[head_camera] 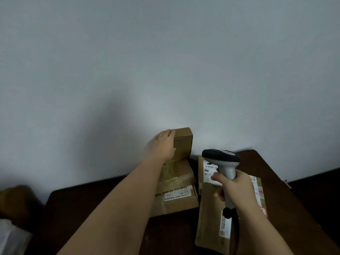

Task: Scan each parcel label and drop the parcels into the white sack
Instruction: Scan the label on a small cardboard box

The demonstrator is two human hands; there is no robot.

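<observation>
A small brown cardboard box (pixel 183 143) stands upright on top of a stack of parcels against the wall. My left hand (pixel 164 144) grips its left side, fingers over the top edge and thumb on the front. Under it lie a taped box (pixel 176 176) and a box with a white label (pixel 181 200). My right hand (pixel 234 188) holds a grey barcode scanner (pixel 223 162) by its handle, head pointing left over the parcels. Beneath that hand lie a flat brown parcel (pixel 207 221) and a labelled parcel (pixel 209 171). A bit of the white sack (pixel 11 238) shows at the bottom left.
The parcels lie on a dark wooden table (pixel 92 208) pushed against a plain pale wall (pixel 165 61). A blurred brown object (pixel 16 201) sits at the far left above the sack. The table's right edge runs diagonally at the right.
</observation>
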